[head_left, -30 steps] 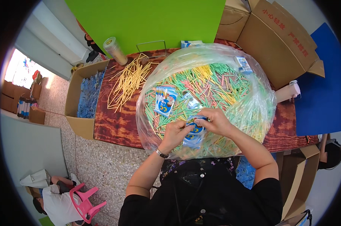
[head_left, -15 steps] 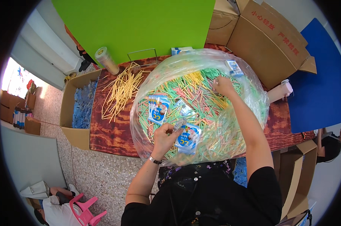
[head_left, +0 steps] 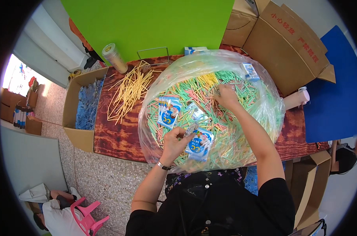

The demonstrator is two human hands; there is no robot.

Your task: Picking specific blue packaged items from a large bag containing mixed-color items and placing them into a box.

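Note:
A large clear plastic bag (head_left: 261,106) lies spread open on the table, full of thin pink, green and yellow sticks (head_left: 194,92). My left hand (head_left: 173,144), at the bag's near side, pinches a small clear, silvery packet (head_left: 192,128) between thumb and fingers. Just beside it, a blue-and-white printed sachet (head_left: 200,144) lies on the sticks. More such sachets (head_left: 169,112) overlap farther left. Over the middle of the sticks is my right hand (head_left: 227,97), its fingers curled down among them; whatever they grip is hidden and slightly blurred.
Loose pale-yellow sticks (head_left: 133,90) lie on the red-brown table (head_left: 115,141), near stacked cups (head_left: 114,58). A carton with blue wrappers (head_left: 74,135) stands left, a large carton (head_left: 284,43) back right. A pink-white cylinder (head_left: 296,98) lies right. Another person (head_left: 60,216) is at lower left.
My right hand has moved nearer and slightly left, lower over the sticks. My left hand keeps its pinch on the small packet, and the whole view has shifted slightly.

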